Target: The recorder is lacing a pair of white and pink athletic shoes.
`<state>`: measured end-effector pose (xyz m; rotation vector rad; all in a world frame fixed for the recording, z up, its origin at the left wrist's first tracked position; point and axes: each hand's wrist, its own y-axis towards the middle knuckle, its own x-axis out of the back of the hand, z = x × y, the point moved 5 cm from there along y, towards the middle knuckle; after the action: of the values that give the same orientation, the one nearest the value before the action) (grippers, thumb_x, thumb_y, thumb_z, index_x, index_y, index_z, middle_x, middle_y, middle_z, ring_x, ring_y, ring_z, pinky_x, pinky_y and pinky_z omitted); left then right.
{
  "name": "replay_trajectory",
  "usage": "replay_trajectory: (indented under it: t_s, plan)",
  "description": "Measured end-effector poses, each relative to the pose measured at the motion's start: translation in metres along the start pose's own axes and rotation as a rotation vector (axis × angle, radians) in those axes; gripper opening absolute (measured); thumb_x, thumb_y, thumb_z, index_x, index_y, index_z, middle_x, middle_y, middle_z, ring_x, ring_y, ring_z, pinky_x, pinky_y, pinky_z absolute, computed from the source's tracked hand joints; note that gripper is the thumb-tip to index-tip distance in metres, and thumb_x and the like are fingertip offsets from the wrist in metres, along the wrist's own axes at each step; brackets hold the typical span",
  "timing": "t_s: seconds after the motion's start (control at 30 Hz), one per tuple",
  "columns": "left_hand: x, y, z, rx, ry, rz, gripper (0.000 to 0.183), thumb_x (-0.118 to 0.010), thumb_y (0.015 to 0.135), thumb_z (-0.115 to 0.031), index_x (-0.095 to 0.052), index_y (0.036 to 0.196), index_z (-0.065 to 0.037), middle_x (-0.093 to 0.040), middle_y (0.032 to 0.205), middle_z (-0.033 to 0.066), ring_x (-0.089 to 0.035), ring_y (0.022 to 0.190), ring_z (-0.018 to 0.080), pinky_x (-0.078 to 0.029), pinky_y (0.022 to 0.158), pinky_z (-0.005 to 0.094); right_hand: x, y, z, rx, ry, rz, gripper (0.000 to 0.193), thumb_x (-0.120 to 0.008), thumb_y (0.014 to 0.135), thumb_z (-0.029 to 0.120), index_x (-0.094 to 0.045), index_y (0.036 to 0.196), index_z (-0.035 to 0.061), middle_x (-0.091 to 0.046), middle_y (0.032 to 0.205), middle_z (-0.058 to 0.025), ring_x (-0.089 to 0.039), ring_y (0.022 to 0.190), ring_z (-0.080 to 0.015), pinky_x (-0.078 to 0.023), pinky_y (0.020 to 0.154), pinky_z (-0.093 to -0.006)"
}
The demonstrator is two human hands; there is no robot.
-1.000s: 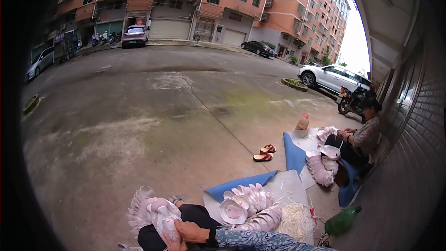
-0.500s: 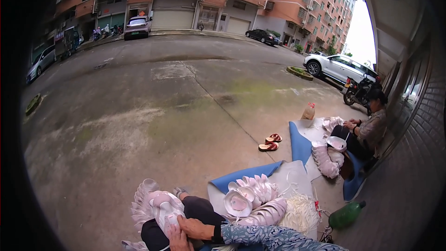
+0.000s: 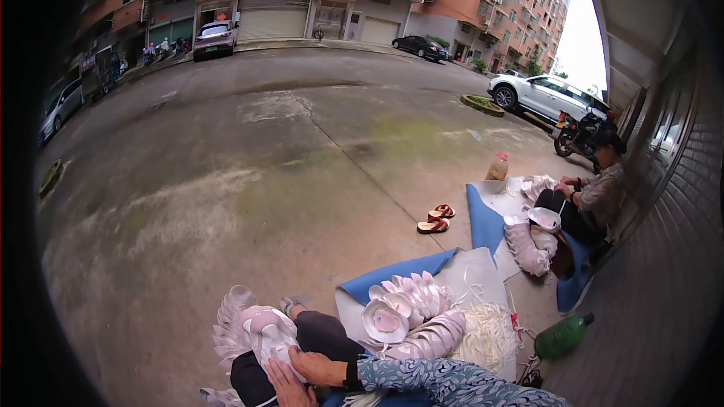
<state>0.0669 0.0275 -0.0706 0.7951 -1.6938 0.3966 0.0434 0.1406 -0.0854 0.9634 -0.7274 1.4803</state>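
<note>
A pale pink and white shoe upper (image 3: 269, 332) lies across my dark-trousered lap. My left hand (image 3: 289, 387) is on its near end, with the fingers laid along the white part. My right hand (image 3: 317, 367) grips the same end from the right, its fingertips close to the left hand's. Whether a lace is between the fingers is too small to tell. More shoe uppers (image 3: 232, 320) fan out in a stack beyond my left knee. To my right, nested rows of pink shoe uppers (image 3: 430, 336) rest on a mat, beside a heap of white laces (image 3: 486, 338).
The blue-backed mat (image 3: 396, 275) has a folded edge. A green bottle (image 3: 562, 337) lies at the right. Red sandals (image 3: 435, 220) stand on the concrete. Farther right, another person (image 3: 599, 185) sits among more uppers, near a jug (image 3: 498, 167). A motorcycle (image 3: 579, 136) and cars stand behind.
My left hand has slid slightly up along the shoe upper, its fingers now flatter on it. My right hand stays at the same end. The whole view has shifted slightly.
</note>
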Motion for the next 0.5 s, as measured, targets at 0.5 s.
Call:
replay_trajectory:
  t_s: [0.5]
  plan:
    - [0.037,-0.015,0.065,0.266,0.085,-0.209,0.056,-0.064,0.081,-0.029,-0.048,0.129,-0.006,-0.046,0.134,0.0173,-0.035,0.13,0.0405,-0.025,0.107,0.0573,0.285,-0.048,0.051,0.218,0.64,-0.347,0.026,-0.062,0.086,0.008,-0.06,0.111,0.0022,-0.065,0.079,-0.0174,-0.066,0.066,-0.0234,-0.051,0.061,-0.0321]
